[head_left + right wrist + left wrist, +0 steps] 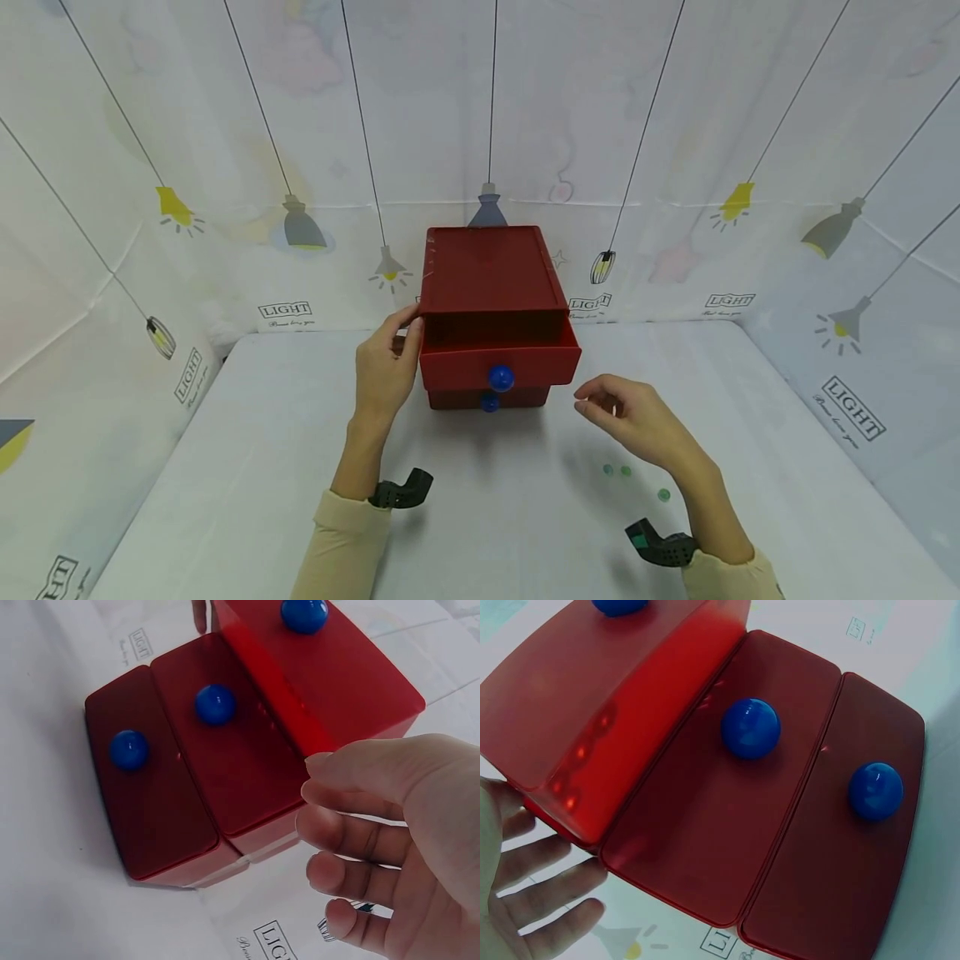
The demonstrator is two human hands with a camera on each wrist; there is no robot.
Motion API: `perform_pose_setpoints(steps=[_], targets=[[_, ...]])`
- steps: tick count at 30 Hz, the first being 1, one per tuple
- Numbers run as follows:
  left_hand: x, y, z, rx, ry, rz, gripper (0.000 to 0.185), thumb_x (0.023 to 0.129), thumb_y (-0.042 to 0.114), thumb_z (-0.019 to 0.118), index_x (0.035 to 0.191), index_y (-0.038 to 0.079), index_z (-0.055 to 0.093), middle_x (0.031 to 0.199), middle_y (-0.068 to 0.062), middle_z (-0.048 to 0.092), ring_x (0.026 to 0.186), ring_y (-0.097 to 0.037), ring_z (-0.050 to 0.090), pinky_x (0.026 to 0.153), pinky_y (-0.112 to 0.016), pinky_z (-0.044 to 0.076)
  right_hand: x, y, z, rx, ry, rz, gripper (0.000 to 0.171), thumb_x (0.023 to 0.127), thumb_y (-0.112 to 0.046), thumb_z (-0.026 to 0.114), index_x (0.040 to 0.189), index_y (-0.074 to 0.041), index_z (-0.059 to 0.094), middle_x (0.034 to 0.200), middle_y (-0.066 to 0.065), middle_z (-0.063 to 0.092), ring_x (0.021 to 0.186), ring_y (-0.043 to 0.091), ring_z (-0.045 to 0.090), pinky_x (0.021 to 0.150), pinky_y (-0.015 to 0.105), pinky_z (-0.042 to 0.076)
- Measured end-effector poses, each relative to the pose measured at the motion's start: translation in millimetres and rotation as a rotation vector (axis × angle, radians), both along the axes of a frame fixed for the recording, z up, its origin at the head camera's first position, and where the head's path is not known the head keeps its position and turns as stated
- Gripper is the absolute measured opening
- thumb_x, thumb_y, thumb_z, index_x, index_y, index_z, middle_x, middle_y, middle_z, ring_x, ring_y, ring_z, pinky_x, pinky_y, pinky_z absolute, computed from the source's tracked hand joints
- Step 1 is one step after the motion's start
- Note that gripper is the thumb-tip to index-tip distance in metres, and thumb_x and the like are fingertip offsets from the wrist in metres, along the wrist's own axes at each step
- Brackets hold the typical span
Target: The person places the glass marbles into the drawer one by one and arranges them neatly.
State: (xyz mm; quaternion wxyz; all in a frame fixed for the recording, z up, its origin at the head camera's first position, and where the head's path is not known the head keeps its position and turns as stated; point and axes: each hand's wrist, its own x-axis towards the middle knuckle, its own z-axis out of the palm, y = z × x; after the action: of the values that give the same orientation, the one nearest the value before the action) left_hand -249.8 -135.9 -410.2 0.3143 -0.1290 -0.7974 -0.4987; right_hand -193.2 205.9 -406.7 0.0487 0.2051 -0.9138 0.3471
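Note:
A small red drawer cabinet (487, 268) with three drawers and round blue knobs stands on the table. Its top drawer (457, 367) is pulled partly out; in the wrist views the middle drawer (697, 795) and bottom drawer (142, 802) sit flush. My left hand (387, 362) rests against the cabinet's left side by the open drawer, fingers extended along it in the left wrist view. To the right of the cabinet, my right hand (630, 417) hovers with loosely bent fingers, holding nothing and apart from the drawer. The inside of the drawer is mostly in shadow.
A white cloth covers the table (465, 533). Behind the cabinet hangs a white sheet (420, 108) printed with lamps. Small green spots (626, 471) show on the table below the right hand. Each wrist wears a black camera strap (401, 490).

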Motion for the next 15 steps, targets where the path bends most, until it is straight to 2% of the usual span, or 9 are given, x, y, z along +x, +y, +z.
perform_pose_setpoints(steps=[15], targets=[[-1.5, -1.7, 1.6, 0.002, 0.014, -0.013, 0.035, 0.104, 0.030, 0.055, 0.132, 0.012, 0.066, 0.124, -0.006, 0.072, 0.082, -0.021, 0.076, 0.076, -0.036, 0.064, -2.5, -9.0, -11.0, 0.088, -0.073, 0.046, 0.014, 0.096, -0.032, 0.068, 0.106, -0.023, 0.070, 0.084, -0.012, 0.065, 0.076, 0.007, 0.056, 0.064, 0.021, 0.050]])
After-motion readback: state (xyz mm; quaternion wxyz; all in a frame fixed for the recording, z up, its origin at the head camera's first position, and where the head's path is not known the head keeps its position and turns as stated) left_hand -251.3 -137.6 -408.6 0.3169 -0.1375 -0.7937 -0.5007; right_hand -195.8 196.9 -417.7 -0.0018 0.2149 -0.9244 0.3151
